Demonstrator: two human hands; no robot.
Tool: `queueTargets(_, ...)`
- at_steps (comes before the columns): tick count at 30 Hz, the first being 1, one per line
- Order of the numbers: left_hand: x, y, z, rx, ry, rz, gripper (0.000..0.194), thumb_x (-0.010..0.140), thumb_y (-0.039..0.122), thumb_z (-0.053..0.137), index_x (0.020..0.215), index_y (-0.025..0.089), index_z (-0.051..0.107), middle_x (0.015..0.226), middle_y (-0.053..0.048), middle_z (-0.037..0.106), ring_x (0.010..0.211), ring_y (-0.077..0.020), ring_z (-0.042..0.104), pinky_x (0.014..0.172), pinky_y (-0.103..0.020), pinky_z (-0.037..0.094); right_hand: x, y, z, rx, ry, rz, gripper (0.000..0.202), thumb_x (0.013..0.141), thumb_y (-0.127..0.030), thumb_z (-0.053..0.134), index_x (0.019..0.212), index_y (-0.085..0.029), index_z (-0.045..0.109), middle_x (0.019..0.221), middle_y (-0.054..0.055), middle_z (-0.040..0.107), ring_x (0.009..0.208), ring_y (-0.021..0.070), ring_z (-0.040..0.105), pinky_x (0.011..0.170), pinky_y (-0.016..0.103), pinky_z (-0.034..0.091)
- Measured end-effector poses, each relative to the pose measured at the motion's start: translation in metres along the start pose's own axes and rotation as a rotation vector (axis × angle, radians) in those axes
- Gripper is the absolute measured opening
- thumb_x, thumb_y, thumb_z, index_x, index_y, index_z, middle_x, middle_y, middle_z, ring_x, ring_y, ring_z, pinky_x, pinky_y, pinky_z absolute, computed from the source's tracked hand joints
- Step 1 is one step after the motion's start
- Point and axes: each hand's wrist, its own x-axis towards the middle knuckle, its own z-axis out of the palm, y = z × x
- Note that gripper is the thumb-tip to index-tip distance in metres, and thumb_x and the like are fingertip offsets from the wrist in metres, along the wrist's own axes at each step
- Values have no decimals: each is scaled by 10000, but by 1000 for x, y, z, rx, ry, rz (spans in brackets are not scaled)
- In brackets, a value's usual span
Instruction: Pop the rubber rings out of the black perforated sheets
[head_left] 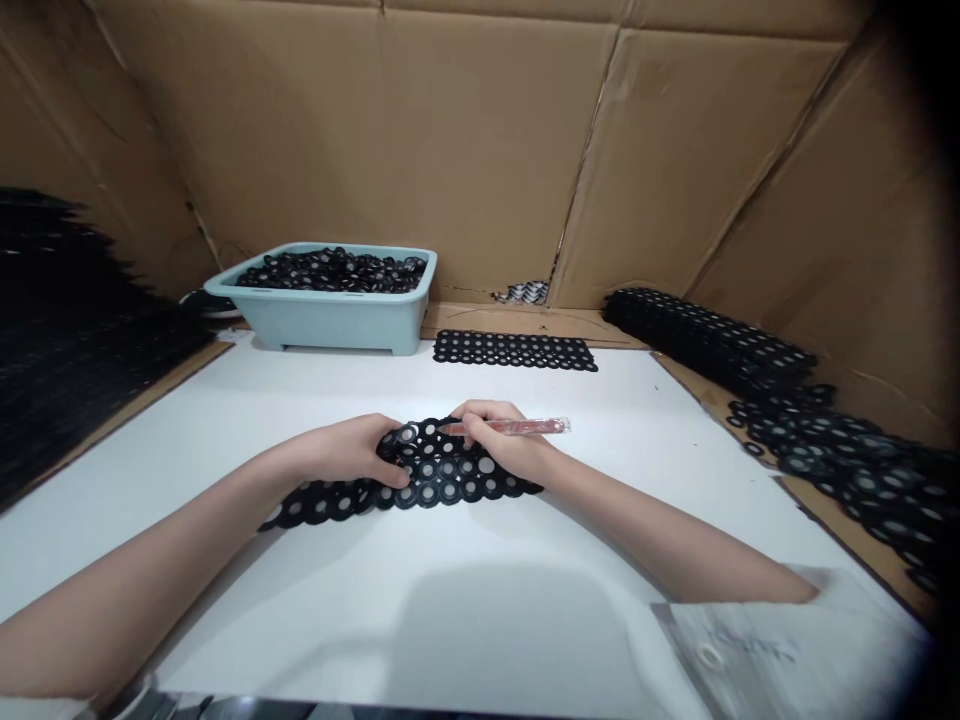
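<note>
A black sheet of joined rings with pale round centres (448,484) lies on the white board, its far edge lifted a little between my hands. My left hand (367,450) grips the sheet at its left part, thumb on top. My right hand (499,435) is closed around a reddish clear pen-like tool (525,427), whose tip points left at the rings near the sheet's far edge. The fingers of my right hand partly cover the sheet's right end.
A light blue basin (337,322) full of black rings stands at the back left. Behind my hands lies another flat ring sheet (514,350). Stacked sheets (705,335) and loose rings (862,460) line the right side. A dark pile (67,330) rises at left; cardboard walls (487,150) enclose the back.
</note>
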Motion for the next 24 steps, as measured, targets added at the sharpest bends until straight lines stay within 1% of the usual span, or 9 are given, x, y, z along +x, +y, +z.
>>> queueTargets(4,-1,0,1,1,0,-19,288,563,414,632,766,211,607,806,-24,664,727,-222,595,604,-282,416,-1,0,2,-12,32,-66,251,840,-228,344,798,-180,587,901,22,593,825,133,542,756,274,402)
queueTargets(7,-3,3,-2,-13,-15,-17,248,589,386,617,766,213,616,818,-24,665,759,-224,593,631,-281,417,-2,2,4,-29,62,-113,254,837,-203,346,761,-174,587,949,30,589,888,140,534,804,284,390)
queueTargets(10,-5,6,-3,-17,-40,-3,247,609,388,606,788,218,620,857,-19,665,798,-220,589,656,-270,418,-3,5,5,20,63,-89,252,838,-204,346,775,-174,588,946,25,586,849,134,545,778,283,403)
queueTargets(12,-6,7,-3,-11,-59,-7,274,621,425,594,791,212,624,858,-26,668,794,-220,590,647,-266,417,-2,7,5,64,57,-58,251,840,-210,346,789,-172,589,932,24,587,810,128,548,750,276,411)
queueTargets(14,-5,7,-3,-8,-44,3,324,645,470,564,820,206,624,879,-35,665,811,-222,586,656,-267,416,-2,8,6,95,64,-43,253,835,-203,349,765,-166,589,911,24,593,773,122,544,726,268,414)
queueTargets(16,-3,5,-3,-18,-31,36,355,669,482,541,878,204,615,922,-36,657,848,-220,579,694,-270,417,-1,8,6,110,75,-41,253,829,-193,353,753,-165,592,899,24,601,752,117,537,715,263,411)
queueTargets(18,-1,3,-4,-55,-71,70,348,682,453,546,916,203,603,953,-30,649,868,-212,575,732,-272,416,-1,9,6,109,88,-38,247,823,-191,362,747,-169,597,877,20,605,747,118,531,712,262,405)
queueTargets(21,0,1,-6,-154,-199,97,318,680,419,565,906,199,602,928,-21,652,841,-200,583,735,-267,423,-1,10,7,110,94,-30,243,819,-193,371,722,-177,594,853,14,599,750,121,528,708,262,399)
queueTargets(24,-1,0,-7,-243,-262,103,328,679,443,562,908,211,595,936,-13,645,846,-199,579,720,-260,425,-1,10,8,115,98,-50,250,818,-189,369,687,-180,582,844,9,590,752,120,525,709,262,395)
